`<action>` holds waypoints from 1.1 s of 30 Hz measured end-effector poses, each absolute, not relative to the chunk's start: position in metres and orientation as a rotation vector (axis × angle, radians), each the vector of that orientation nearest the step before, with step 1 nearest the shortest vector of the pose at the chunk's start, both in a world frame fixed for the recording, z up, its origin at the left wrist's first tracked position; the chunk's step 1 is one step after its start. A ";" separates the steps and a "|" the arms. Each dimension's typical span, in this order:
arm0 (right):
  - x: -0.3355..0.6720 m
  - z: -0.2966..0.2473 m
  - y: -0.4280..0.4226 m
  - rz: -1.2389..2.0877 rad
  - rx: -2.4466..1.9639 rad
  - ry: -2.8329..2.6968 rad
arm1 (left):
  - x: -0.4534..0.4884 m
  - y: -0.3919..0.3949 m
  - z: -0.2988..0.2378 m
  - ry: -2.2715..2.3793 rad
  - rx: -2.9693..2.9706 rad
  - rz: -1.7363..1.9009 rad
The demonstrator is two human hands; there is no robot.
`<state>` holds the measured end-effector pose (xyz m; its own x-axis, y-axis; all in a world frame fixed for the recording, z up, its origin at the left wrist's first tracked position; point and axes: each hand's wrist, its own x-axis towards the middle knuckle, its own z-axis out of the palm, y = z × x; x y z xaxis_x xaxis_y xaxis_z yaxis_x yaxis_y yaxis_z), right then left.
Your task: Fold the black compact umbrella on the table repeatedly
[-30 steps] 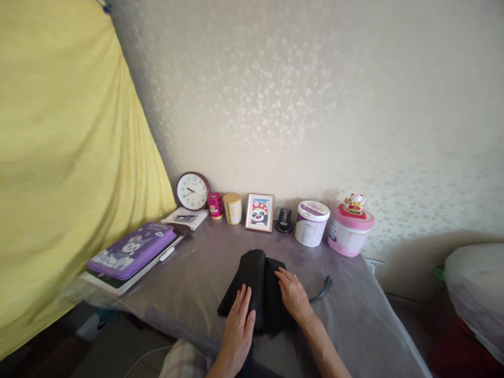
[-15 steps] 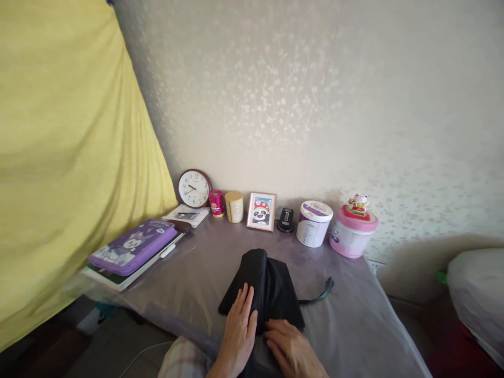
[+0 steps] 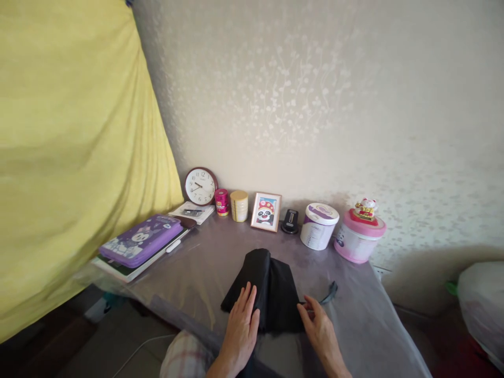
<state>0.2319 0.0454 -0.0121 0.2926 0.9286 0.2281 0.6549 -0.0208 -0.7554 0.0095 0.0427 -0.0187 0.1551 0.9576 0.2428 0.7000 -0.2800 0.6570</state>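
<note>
A black folded cloth bundle lay at lower centre of the frame, on a table covered in clear plastic. The left hand was spread flat, pressing on the bundle. The right hand, beside its right edge, pinched a thin black strap. A purple pencil case lay left.

A folded black cloth is being held flat on the counter, a thin strap extending from its right side.
</note>
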 end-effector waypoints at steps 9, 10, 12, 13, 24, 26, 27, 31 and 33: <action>0.229 -0.010 0.057 0.424 -1.790 -1.525 | 0.009 0.044 -0.020 1.575 2.055 0.923; 0.229 -0.009 0.059 0.441 -1.813 -1.532 | 0.010 0.044 -0.020 1.577 2.053 0.922; 0.229 -0.009 0.062 0.425 -1.843 -1.535 | 0.010 0.044 -0.020 1.578 2.056 0.916; 0.229 -0.009 0.064 0.406 -1.846 -1.526 | 0.010 0.044 -0.021 1.578 2.059 0.915; 0.234 -0.009 0.088 0.559 -1.810 -1.425 | 0.009 0.045 -0.025 1.581 2.077 0.953; 0.236 -0.008 0.088 0.612 -1.790 -1.413 | 0.009 0.044 -0.024 1.582 2.070 0.938; 0.236 -0.007 0.087 0.641 -1.774 -1.409 | 0.009 0.044 -0.023 1.584 2.065 0.926; 0.231 -0.005 0.078 0.752 -1.709 -1.395 | 0.009 0.043 -0.021 1.587 2.054 0.898; 0.226 -0.001 0.073 0.800 -1.663 -1.370 | 0.009 0.043 -0.021 1.587 2.051 0.907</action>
